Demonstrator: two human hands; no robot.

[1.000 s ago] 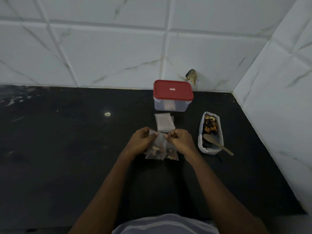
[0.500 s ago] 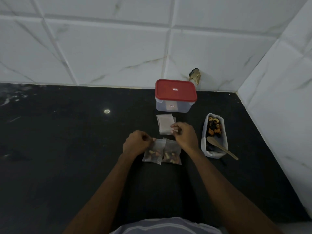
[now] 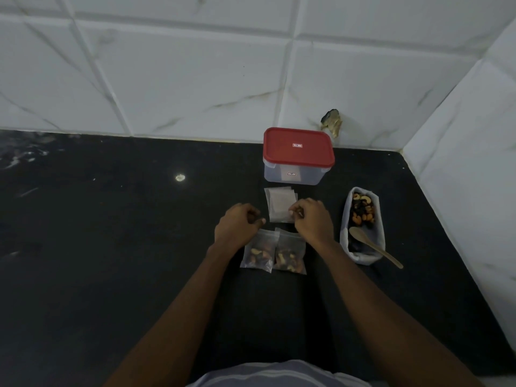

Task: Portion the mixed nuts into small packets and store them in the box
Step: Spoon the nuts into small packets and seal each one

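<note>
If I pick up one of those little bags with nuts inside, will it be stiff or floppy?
Probably floppy: the filled packets look like thin clear plastic and lie slumped on the counter. The nuts sit bunched toward one end, so that end would likely sag and feel heavier. The film looks smooth, so maybe slippery.

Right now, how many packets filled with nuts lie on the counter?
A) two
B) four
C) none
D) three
A: the left packet and the right packet, both holding nuts, lie side by side on the counter.
</note>
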